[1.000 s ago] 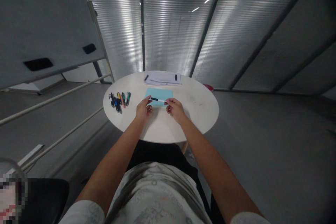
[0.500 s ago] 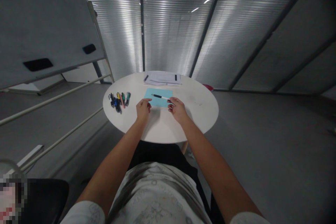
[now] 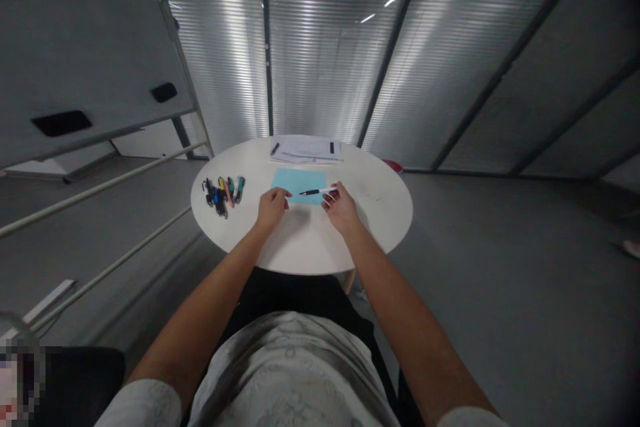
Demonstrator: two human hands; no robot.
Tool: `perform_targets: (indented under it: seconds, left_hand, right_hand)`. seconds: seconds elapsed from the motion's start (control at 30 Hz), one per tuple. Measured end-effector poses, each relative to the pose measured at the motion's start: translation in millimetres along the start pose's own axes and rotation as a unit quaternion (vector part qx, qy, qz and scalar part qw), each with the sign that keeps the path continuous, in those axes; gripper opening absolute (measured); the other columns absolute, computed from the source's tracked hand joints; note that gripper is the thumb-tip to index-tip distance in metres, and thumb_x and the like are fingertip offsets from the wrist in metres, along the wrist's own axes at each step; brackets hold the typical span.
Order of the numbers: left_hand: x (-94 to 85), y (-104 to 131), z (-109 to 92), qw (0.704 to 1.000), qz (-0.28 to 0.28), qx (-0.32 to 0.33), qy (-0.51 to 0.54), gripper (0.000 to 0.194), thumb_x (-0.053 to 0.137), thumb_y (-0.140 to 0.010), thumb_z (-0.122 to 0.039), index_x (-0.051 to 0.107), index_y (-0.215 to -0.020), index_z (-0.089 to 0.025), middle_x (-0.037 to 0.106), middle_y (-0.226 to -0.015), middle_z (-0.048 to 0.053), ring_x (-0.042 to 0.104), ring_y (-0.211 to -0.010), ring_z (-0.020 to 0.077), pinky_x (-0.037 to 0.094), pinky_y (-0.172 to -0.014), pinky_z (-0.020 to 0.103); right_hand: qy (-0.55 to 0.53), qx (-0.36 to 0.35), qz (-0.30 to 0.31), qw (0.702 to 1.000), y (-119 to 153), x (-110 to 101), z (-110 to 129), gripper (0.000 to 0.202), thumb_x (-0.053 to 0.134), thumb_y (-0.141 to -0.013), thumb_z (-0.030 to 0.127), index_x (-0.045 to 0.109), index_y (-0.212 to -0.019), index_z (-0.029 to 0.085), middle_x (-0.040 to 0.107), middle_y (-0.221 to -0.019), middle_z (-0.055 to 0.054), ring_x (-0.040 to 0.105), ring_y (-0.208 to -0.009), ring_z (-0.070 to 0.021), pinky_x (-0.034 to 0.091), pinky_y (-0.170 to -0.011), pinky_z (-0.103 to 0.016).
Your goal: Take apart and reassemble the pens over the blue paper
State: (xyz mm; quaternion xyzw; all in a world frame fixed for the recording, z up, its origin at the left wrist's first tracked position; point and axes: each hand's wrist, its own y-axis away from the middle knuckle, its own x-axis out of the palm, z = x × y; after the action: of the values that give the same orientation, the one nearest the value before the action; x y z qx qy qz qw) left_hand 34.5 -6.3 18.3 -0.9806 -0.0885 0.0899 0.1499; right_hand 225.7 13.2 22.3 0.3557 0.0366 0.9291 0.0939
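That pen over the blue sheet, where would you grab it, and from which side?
Probably by the white rear end of the pen, coming from the right, as the right hand does now. It lies nearly level over the blue sheet, dark tip pointing left toward the left hand, so fingers on the white end stay clear of the tip.

You've got a row of colored markers [image 3: 222, 190] on the surface [image 3: 300, 247] at left, white papers [image 3: 306, 149] at the far edge, a whiteboard [image 3: 75, 47] beyond.
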Motion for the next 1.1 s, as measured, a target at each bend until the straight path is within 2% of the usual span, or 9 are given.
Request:
perform_targets:
  seconds: [0.1, 0.23, 0.43, 0.53, 0.63, 0.77, 0.9, 1.0, 1.1]
  left_hand:
    - [-23.2, -13, -3, 0.989, 0.01, 0.036, -0.146, 0.026, 0.044, -0.083, -0.031, 0.066, -0.086, -0.017, 0.061, -0.063, 0.0, 0.055, -0.059, 0.0138, 0.039, -0.057, 0.024]
    - [-47.4, -16, 3, 0.926, 0.024, 0.059, -0.371, 0.026, 0.045, -0.085, -0.03, 0.066, -0.095, -0.019, 0.068, -0.085, 0.006, 0.061, -0.079, 0.0194, 0.043, -0.067, 0.028]
    - [-43.8, -2, 20, 0.845, 0.066, 0.054, -0.527, 0.032, 0.045, -0.086, -0.028, 0.062, -0.111, -0.017, 0.065, -0.104, 0.014, 0.063, -0.093, 0.027, 0.046, -0.078, 0.036]
    - [-40.8, 1, 23, 0.826, 0.079, 0.073, -0.554, 0.033, 0.043, -0.088, -0.027, 0.061, -0.114, -0.016, 0.064, -0.103, 0.014, 0.062, -0.093, 0.0277, 0.045, -0.079, 0.037]
    - [-41.6, 2, 23, 0.821, 0.085, 0.086, -0.558, 0.033, 0.043, -0.089, -0.027, 0.06, -0.114, -0.016, 0.065, -0.101, 0.014, 0.062, -0.093, 0.0281, 0.045, -0.078, 0.038]
    - [-43.6, 4, 22, 0.823, 0.09, 0.103, -0.551, 0.037, 0.042, -0.089, -0.029, 0.06, -0.119, -0.016, 0.064, -0.101, 0.014, 0.06, -0.094, 0.0285, 0.045, -0.079, 0.039]
    - [-46.3, 5, 23, 0.825, 0.132, 0.179, -0.52, 0.045, 0.047, -0.087, -0.03, 0.056, -0.131, -0.026, 0.06, -0.116, 0.013, 0.057, -0.1, 0.0273, 0.045, -0.083, 0.04]
    - [-48.4, 4, 26, 0.821, 0.169, 0.23, -0.495, 0.04, 0.048, -0.087, -0.032, 0.064, -0.124, -0.032, 0.054, -0.132, 0.009, 0.054, -0.109, 0.0269, 0.043, -0.09, 0.042]
    - [-49.0, 2, 30, 0.822, 0.187, 0.233, -0.485, 0.037, 0.045, -0.089, -0.034, 0.066, -0.12, -0.032, 0.059, -0.127, 0.007, 0.054, -0.107, 0.0251, 0.041, -0.094, 0.043]
  right_hand:
    - [-0.05, 0.018, -0.01, 0.999, -4, -1, -2, 0.023, 0.056, -0.089, 0.042, 0.051, -0.075, 0.024, 0.058, -0.063, 0.006, 0.06, -0.059, -0.0123, 0.049, -0.059, -0.027]
    - [-0.108, 0.05, 0.009, 0.993, -10, 2, 1, 0.026, 0.043, -0.096, 0.038, 0.047, -0.075, 0.024, 0.058, -0.064, 0.006, 0.062, -0.062, -0.0138, 0.052, -0.064, -0.032]
    - [-0.145, 0.044, 0.073, 0.986, -26, 16, 10, 0.029, 0.041, -0.098, 0.04, 0.045, -0.073, 0.023, 0.034, -0.048, 0.01, 0.033, -0.036, -0.0076, 0.031, -0.041, -0.02]
    - [-0.172, 0.035, 0.126, 0.976, -32, 18, 8, 0.041, 0.034, -0.096, 0.051, 0.042, -0.068, 0.022, 0.034, -0.05, 0.008, 0.032, -0.038, -0.0077, 0.03, -0.04, -0.02]
    - [-0.216, 0.012, 0.136, 0.967, -34, 14, 1, 0.041, 0.029, -0.095, 0.046, 0.039, -0.064, 0.021, 0.031, -0.049, 0.007, 0.029, -0.037, -0.007, 0.027, -0.038, -0.019]
    - [-0.248, 0.022, 0.114, 0.962, -32, 2, -4, 0.04, 0.027, -0.091, 0.044, 0.038, -0.06, 0.021, 0.027, -0.047, 0.008, 0.024, -0.035, -0.0064, 0.022, -0.035, -0.019]
    - [-0.254, 0.012, 0.073, 0.964, -32, -10, -1, 0.037, 0.029, -0.089, 0.038, 0.035, -0.057, 0.021, 0.025, -0.044, 0.008, 0.02, -0.033, -0.0062, 0.019, -0.032, -0.02]
    - [-0.248, -0.003, 0.048, 0.968, -32, -14, 2, 0.036, 0.03, -0.09, 0.037, 0.034, -0.057, 0.021, 0.024, -0.044, 0.008, 0.019, -0.033, -0.0058, 0.019, -0.03, -0.018]
    - [-0.243, -0.009, 0.055, 0.969, -32, -13, 2, 0.034, 0.036, -0.092, 0.039, 0.04, -0.063, 0.021, 0.034, -0.05, 0.007, 0.028, -0.035, -0.0046, 0.026, -0.031, -0.015]
